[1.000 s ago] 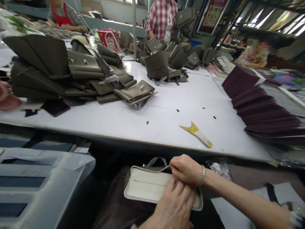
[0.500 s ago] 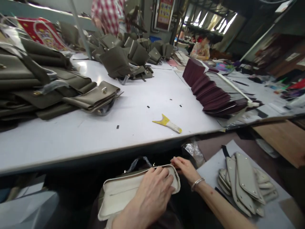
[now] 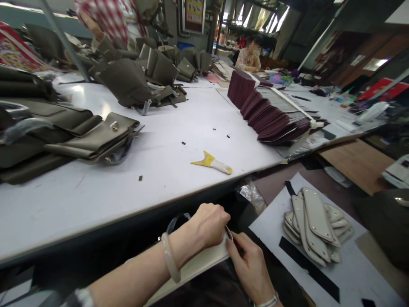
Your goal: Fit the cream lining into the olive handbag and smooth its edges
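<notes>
A handbag with a cream panel [image 3: 194,266] facing up lies in my lap, below the table edge. Its plastic-wrapped handle [image 3: 177,221] shows behind my left forearm. My left hand [image 3: 209,224], with a pale bangle at the wrist, is closed in a fist at the bag's far right corner; its fingertips are hidden. My right hand [image 3: 252,266] pinches the right end of the bag between thumb and fingers, close beside the left. Both forearms and hands cover much of the bag.
On the white table [image 3: 159,157] lie a yellow forked tool [image 3: 212,163], several olive bags [image 3: 92,138] and a bound stack of maroon pieces [image 3: 265,111]. Cream straps with studs [image 3: 315,221] are piled on a sheet at right. A person in a checked shirt [image 3: 105,19] stands across the table.
My left hand has gone from lying flat on the cream panel to a fist at its right corner. My right hand has come nearer and grips the bag's end. The view has shifted right.
</notes>
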Demonstrator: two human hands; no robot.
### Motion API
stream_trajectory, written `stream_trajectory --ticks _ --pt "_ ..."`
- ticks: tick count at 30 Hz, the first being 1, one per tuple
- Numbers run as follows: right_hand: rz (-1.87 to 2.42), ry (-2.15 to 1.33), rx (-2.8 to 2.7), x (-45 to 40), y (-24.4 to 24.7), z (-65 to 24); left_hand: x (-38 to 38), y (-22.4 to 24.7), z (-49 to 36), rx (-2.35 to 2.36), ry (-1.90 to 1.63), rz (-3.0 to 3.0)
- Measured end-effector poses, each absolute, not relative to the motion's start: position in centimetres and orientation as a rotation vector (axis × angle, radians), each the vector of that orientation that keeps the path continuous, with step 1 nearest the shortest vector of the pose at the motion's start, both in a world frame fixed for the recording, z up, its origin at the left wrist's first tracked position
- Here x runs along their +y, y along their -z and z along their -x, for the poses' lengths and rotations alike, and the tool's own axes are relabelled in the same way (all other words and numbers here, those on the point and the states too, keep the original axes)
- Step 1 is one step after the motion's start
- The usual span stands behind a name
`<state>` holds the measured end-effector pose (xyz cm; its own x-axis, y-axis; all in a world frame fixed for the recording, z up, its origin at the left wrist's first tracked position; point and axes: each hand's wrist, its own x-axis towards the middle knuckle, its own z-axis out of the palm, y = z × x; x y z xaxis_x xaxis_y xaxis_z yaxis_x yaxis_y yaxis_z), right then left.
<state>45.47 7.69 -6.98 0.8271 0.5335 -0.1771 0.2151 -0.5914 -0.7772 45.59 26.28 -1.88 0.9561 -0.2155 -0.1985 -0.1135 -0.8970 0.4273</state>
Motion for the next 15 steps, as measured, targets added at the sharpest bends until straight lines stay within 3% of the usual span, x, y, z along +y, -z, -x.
stream_trajectory --ticks 15 --pt "2.222 -0.405 -0.535 8.8 7.6 -45.0 29.5 7.1 -48.6 -0.299 0.547 -2.159"
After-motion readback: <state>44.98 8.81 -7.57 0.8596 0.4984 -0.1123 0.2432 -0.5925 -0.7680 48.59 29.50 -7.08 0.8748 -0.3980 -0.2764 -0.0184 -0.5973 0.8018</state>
